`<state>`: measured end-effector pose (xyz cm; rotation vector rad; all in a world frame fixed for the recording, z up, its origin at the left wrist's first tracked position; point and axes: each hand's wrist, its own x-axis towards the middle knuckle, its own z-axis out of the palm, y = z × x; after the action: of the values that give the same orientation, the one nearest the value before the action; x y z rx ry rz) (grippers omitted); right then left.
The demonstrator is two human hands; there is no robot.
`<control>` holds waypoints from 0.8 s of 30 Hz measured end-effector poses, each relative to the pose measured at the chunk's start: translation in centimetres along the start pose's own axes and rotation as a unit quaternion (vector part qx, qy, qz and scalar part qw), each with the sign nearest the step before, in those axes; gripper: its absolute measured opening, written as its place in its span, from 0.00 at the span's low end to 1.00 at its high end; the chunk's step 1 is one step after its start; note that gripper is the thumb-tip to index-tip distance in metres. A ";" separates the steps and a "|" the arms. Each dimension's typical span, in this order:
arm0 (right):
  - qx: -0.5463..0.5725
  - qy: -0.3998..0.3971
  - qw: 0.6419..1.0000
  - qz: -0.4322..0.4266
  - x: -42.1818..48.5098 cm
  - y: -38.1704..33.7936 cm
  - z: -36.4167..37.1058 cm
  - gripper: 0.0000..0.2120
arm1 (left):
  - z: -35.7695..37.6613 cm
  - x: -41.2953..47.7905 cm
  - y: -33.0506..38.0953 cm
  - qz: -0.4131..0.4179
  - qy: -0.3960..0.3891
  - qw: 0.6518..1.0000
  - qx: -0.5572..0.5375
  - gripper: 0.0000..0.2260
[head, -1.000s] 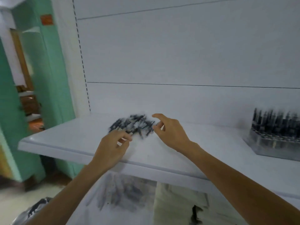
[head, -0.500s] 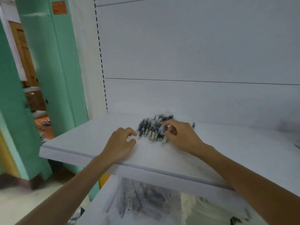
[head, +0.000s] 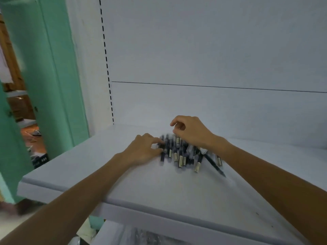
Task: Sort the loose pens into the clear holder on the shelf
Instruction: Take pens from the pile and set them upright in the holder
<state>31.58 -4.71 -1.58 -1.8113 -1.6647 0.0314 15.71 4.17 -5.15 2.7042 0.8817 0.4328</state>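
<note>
- Two bare forearms reach in from the near edge, over a plastic-wrapped bundle (head: 150, 236) on a lower level.
- The white shelf (head: 123, 184) lies beneath both sets of fingers.
- The left hand (head: 143, 150) rests on the shelf, its fingers curled and their tips touching the left edge of the heap. Blur hides whether they pinch anything.
- The loose pens (head: 180, 154) lie heaped between the two sets of fingertips, dark barrels with pale ends. One dark pen (head: 215, 165) slants out beside the right wrist.
- The right hand (head: 192, 133) arches over the heap's far side, thumb and forefinger curled close together. I cannot tell whether they grip anything.
- Beyond the fingertips stands the white back panel (head: 212, 59).
- Far left of the fingers are a slotted upright (head: 106, 59) and a green door frame (head: 53, 68).
</note>
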 end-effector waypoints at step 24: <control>-0.202 -0.005 0.958 0.204 1.5 -6.3 7.7 0.14 | -0.8 -1.0 -4.7 0.008 0.048 0.987 0.156 0.13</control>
<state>22.93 -0.12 -3.89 -2.4446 -1.3425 -0.1291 12.19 7.39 -6.16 2.9959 1.0326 0.4660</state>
